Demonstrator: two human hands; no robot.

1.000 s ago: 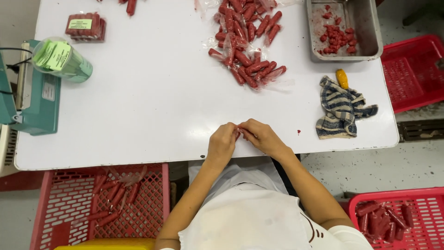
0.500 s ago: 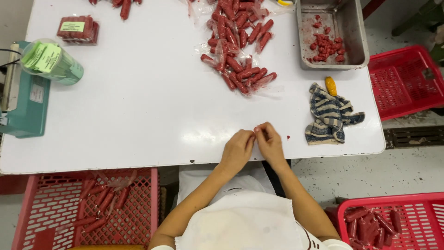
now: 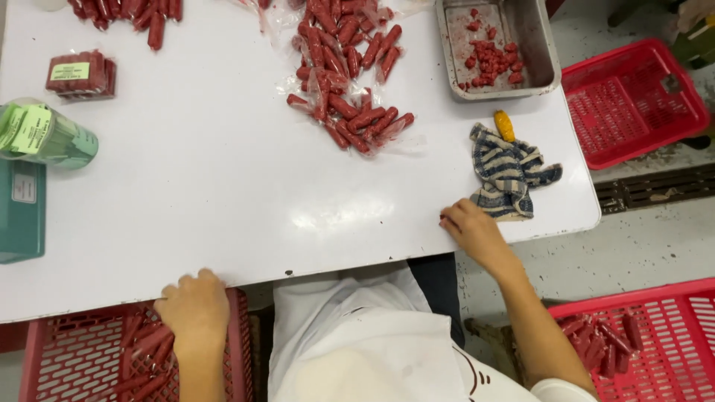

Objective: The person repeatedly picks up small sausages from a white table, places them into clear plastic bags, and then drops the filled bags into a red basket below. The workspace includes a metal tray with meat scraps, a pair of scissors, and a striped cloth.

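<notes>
Left hand over sausage-filled red crate.

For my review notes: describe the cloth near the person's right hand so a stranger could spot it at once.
Start at the white table and go to its near right corner, below the metal tray. There, just beyond the right hand, lies the striped cloth, crumpled. It is the only fabric on the table, blue and white, with a small yellow object at its far edge.
</notes>
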